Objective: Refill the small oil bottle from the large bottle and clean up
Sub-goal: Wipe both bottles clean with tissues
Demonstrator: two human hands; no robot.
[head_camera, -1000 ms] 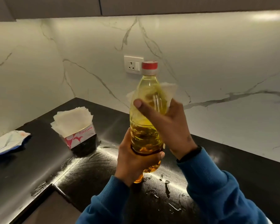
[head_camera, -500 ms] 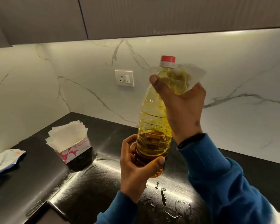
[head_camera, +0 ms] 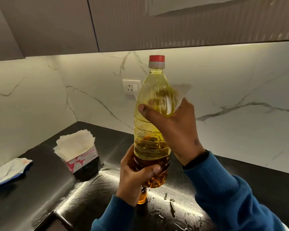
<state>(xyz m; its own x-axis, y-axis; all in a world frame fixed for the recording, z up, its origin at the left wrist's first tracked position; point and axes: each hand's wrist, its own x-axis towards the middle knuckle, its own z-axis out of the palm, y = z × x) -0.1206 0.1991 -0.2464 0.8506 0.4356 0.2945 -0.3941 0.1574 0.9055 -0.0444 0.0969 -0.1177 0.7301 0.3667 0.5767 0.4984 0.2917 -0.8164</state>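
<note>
I hold the large clear oil bottle [head_camera: 151,130] upright in the air, its red cap [head_camera: 156,58] on. My left hand [head_camera: 135,174] grips its lower part. My right hand [head_camera: 175,129] presses a white tissue [head_camera: 180,92] against the bottle's upper right side, thumb across the front. Below my left hand, part of an amber bottle [head_camera: 142,196] stands on the black counter [head_camera: 40,189], mostly hidden; it may be the small oil bottle.
An open tissue pack [head_camera: 77,152] stands on the counter at left, and a crumpled wrapper [head_camera: 8,170] lies at the far left. Oil drops [head_camera: 172,207] spot the counter near me. Wall cabinets [head_camera: 140,22] hang overhead; a socket [head_camera: 130,86] is on the marble wall.
The bottle has been lifted higher. My right hand with the tissue slid up the bottle's side, then slightly back down. My left hand keeps its hold on the lower part.
</note>
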